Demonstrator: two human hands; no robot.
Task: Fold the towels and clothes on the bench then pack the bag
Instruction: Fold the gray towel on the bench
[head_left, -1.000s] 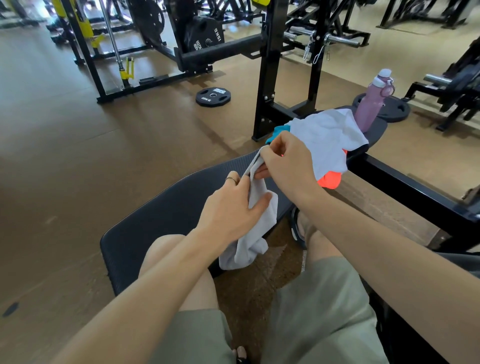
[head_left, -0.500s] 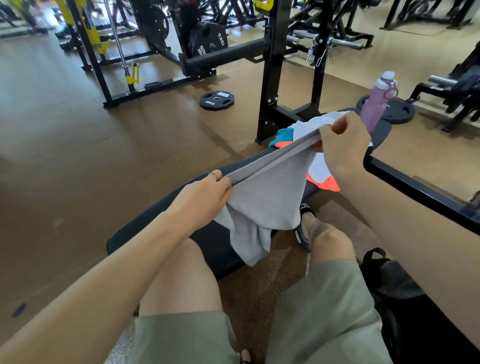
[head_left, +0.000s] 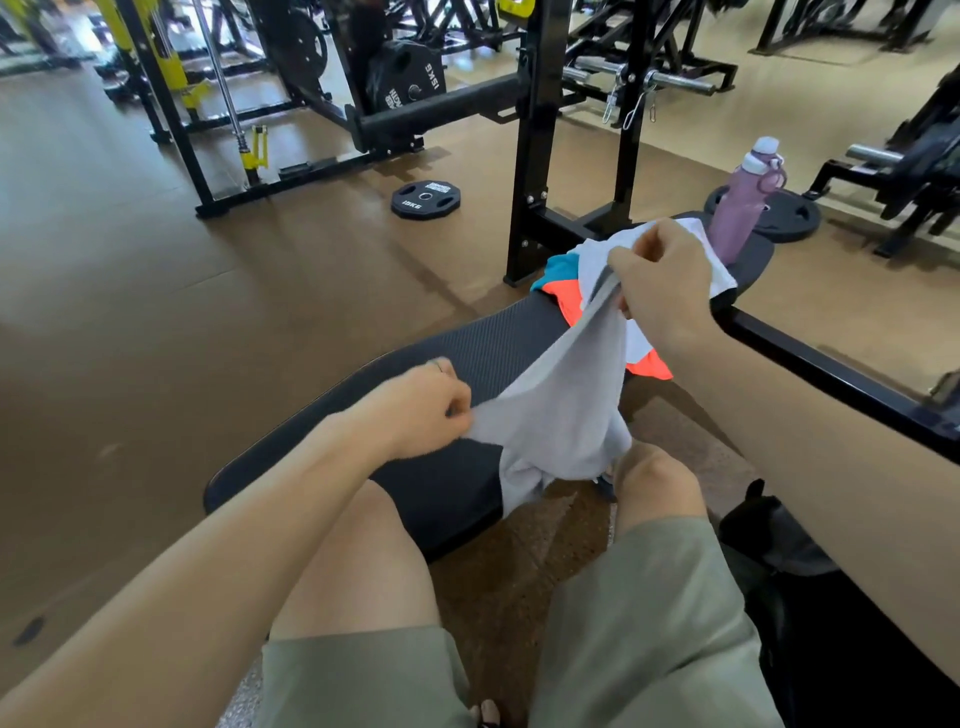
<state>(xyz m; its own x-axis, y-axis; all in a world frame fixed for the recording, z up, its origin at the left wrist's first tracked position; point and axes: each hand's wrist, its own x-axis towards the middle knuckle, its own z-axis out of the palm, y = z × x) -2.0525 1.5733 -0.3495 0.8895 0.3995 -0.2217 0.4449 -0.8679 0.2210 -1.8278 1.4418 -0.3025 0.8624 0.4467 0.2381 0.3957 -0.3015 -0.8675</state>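
I hold a grey towel (head_left: 561, 405) stretched above the black bench (head_left: 467, 343). My left hand (head_left: 415, 410) pinches its near corner low over the bench. My right hand (head_left: 665, 286) grips the far corner, raised higher. The towel's loose lower part hangs off the bench edge by my right knee. Behind my right hand a pile of clothes lies on the bench: a white piece (head_left: 711, 260), an orange piece (head_left: 566, 301) and a teal piece (head_left: 558, 267). A black bag (head_left: 789, 551) stands on the floor at the lower right, partly hidden by my right arm.
A purple water bottle (head_left: 743, 202) stands upright at the bench's far end. The black rack frame (head_left: 535, 156) rises behind the bench and a black bar (head_left: 831, 364) runs to the right. Weight plates (head_left: 426, 199) lie on the brown floor.
My hands have moved apart from a bunched grip, spreading the grey towel open. My left hand has since dropped toward the bench while the right stays raised.
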